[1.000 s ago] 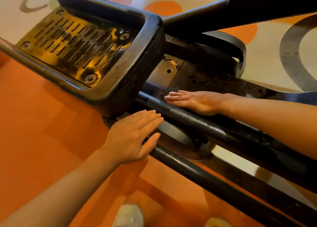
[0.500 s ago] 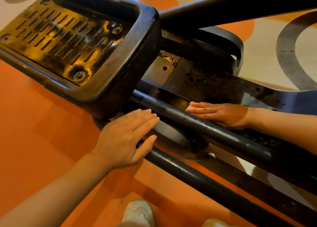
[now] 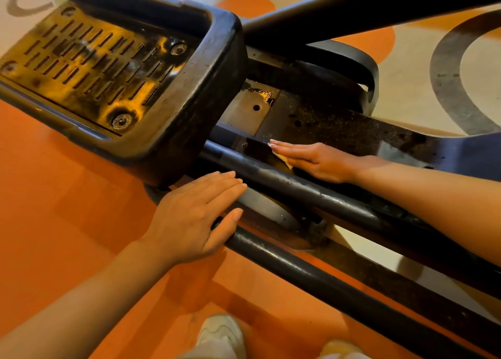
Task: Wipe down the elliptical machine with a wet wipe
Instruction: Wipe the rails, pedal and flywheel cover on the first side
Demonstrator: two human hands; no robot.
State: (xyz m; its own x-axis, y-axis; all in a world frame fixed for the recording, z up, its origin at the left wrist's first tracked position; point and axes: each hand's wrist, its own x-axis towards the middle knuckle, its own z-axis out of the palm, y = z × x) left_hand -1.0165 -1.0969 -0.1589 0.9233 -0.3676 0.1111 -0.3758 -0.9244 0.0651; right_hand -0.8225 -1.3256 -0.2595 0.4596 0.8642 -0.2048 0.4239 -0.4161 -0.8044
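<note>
Flat and straight-fingered, the right hand (image 3: pixel 317 160) presses a wet wipe (image 3: pixel 283 160) onto the elliptical machine's dark base plate (image 3: pixel 339 130), just behind the upper rail (image 3: pixel 311 193). Left hand (image 3: pixel 195 217) rests flat, fingers relaxed, on the lower rail (image 3: pixel 298 269) beneath the pedal (image 3: pixel 113 68).

Orange floor (image 3: pixel 67 209) filled lower left, glossy; cream floor area (image 3: pixel 406 87) lay at upper right; orange circle (image 3: pixel 245 6) sat on cream near top centre; second orange patch (image 3: pixel 371 40) showed further right, partly hidden; grey curved band (image 3: pixel 447 71) swept across cream at right edge; another grey arc (image 3: pixel 24 8) at top left corner; white sneaker (image 3: pixel 221 334) stood on orange floor at bottom centre; second shoe tip (image 3: pixel 340 348) just showed at bottom edge, right of first.
</note>
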